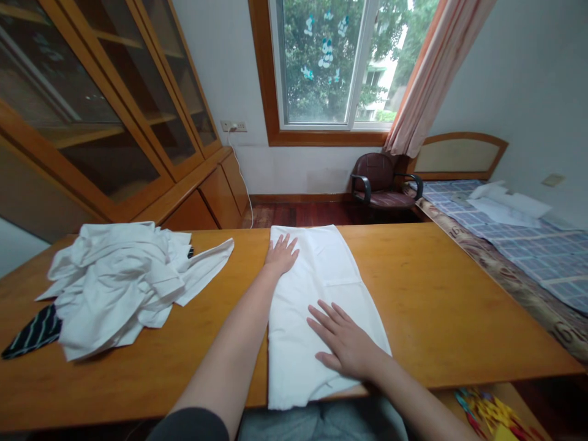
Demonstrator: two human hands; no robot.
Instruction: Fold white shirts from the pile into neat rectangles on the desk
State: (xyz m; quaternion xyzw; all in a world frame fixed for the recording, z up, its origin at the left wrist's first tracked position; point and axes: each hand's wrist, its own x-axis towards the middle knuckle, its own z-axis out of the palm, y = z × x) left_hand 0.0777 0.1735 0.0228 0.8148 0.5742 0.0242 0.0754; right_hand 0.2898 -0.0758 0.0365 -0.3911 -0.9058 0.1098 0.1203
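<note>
A folded white garment (294, 331) lies lengthwise in front of me, from the far edge of the wooden table to slightly past its near edge. My left hand (281, 254) rests flat on its far left part, fingers spread. Nearer to me, my right hand (342, 343) lies palm down on the cloth, its fingers also stretched out. Neither hand grips anything. To the left is a crumpled heap of white clothes (124, 275), with a dark striped piece of cloth (34, 334) poking out from under it.
The wooden table (441, 306) spans the view. A glass-fronted cabinet (138, 92) stands at the left. Beyond the table are a window and a brown armchair (379, 184). A bed (523, 245) with a checked cover is at the right. Colourful items (496, 413) lie below the near right edge.
</note>
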